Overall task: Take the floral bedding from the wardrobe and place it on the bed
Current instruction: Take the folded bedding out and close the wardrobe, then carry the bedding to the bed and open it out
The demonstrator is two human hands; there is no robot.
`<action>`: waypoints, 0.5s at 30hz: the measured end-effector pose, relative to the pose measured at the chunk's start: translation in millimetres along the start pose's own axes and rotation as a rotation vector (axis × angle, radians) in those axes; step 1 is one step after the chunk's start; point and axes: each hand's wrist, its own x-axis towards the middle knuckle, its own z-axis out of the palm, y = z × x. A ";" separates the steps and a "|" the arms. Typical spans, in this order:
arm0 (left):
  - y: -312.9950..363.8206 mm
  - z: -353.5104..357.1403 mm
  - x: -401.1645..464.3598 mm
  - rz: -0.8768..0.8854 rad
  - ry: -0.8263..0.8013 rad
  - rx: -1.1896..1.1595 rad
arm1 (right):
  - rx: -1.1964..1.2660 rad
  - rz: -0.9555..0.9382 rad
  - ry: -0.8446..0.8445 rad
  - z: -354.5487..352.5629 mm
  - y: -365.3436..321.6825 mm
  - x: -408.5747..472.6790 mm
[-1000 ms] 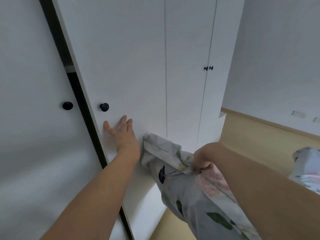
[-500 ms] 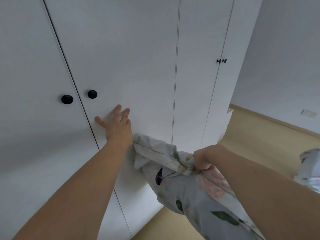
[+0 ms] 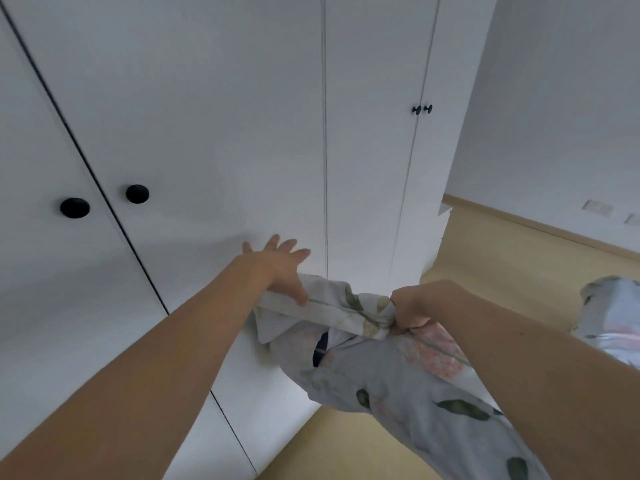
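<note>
The floral bedding (image 3: pixel 391 379), pale grey with green leaves and pink flowers, hangs in front of the white wardrobe (image 3: pixel 214 109), whose doors are closed. My right hand (image 3: pixel 414 306) is clenched on a bunched fold of it at its upper edge. My left hand (image 3: pixel 280 265) is spread with fingers apart, its thumb resting on the bedding's left corner and its fingertips near the wardrobe door. The lower part of the bedding runs out of view at the bottom right.
Two black knobs (image 3: pixel 104 200) sit on the left pair of doors, and a smaller pair (image 3: pixel 421 109) on the far doors. Wooden floor (image 3: pixel 512 258) lies to the right below a white wall. More floral fabric (image 3: pixel 616 317) shows at the right edge.
The wardrobe door, ajar a second ago, is now closed. My left hand has left the door near the knobs and dropped right onto the bedding's corner. My right hand keeps its grip.
</note>
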 end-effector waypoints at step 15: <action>259.2 -23.7 134.1 0.760 0.378 0.253 | 0.410 0.272 0.067 37.3 232.8 -53.6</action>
